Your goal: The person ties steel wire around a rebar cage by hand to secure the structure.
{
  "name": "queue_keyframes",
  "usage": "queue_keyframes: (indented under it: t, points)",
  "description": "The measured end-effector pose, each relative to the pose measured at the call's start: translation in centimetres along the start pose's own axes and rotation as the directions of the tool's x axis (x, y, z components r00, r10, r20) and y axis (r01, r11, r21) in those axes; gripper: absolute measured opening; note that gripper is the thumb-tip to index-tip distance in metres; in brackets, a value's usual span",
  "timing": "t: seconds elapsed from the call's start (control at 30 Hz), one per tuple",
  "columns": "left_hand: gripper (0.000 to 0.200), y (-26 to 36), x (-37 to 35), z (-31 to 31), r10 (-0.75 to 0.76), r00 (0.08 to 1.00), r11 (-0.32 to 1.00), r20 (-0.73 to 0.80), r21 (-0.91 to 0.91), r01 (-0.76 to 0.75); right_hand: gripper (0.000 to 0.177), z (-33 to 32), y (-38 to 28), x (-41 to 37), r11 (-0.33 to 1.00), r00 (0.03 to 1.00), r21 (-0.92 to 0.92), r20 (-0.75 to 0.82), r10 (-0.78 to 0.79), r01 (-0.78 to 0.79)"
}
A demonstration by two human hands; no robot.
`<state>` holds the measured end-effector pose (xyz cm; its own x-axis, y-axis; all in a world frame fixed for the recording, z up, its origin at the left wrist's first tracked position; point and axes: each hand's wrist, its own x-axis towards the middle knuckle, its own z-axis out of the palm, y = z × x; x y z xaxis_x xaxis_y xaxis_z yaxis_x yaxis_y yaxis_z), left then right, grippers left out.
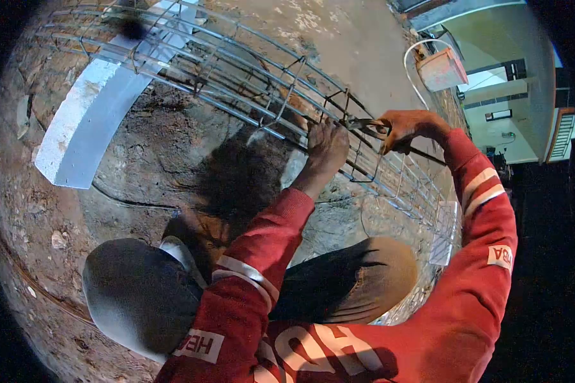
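Observation:
A long rebar cage (281,96) of thin steel bars and square stirrups runs diagonally across the view. My left hand (328,143) is closed on its near bars, by a stirrup. In my right hand (410,129) are metal pincers (365,124), their handles in my fingers. The jaws point left and meet the cage at a stirrup, just right of my left fingers. Whether a tie wire sits in the jaws is too small to tell.
A pale block (86,137) lies under the cage's left part, and another pale block (443,233) is near its right end. My bent knees (137,297) are below the cage on rough dirt ground. A wheelbarrow (441,69) stands at upper right before a building (511,102).

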<state>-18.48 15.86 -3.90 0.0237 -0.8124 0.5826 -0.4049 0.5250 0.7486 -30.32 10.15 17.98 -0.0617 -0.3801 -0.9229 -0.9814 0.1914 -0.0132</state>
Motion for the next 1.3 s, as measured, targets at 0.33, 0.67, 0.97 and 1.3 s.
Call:
queue_keyframes:
  t: [0.33, 0.67, 0.97, 1.3]
  points:
    - [0.022, 1.1, 0.9, -1.0, -0.159, 0.961, 0.986, 0.227, -0.014, 0.166, 0.049, 1.4, 3.7, -2.1, 0.175, 0.478, -0.861, -0.421, -0.771, -0.477]
    - [0.017, 1.2, 1.3, -0.9, -0.16, 0.955, 0.986, 0.249, 0.008, 0.164, 0.032, 3.3, 0.8, -4.7, 0.61, 0.721, -0.73, -0.598, -0.351, -0.308]
    - [0.018, 1.1, 1.8, -0.8, -0.209, 0.9, 0.974, 0.383, -0.005, 0.229, 0.023, 5.8, 3.5, -3.4, 0.402, 0.437, -0.744, -0.65, -0.622, -0.534]
    - [0.016, 1.6, 2.1, -1.9, -0.215, 0.905, 0.969, 0.366, -0.032, 0.243, 0.026, 3.6, 4.8, -2.1, 0.413, 0.401, -0.77, -0.616, -0.678, -0.486]
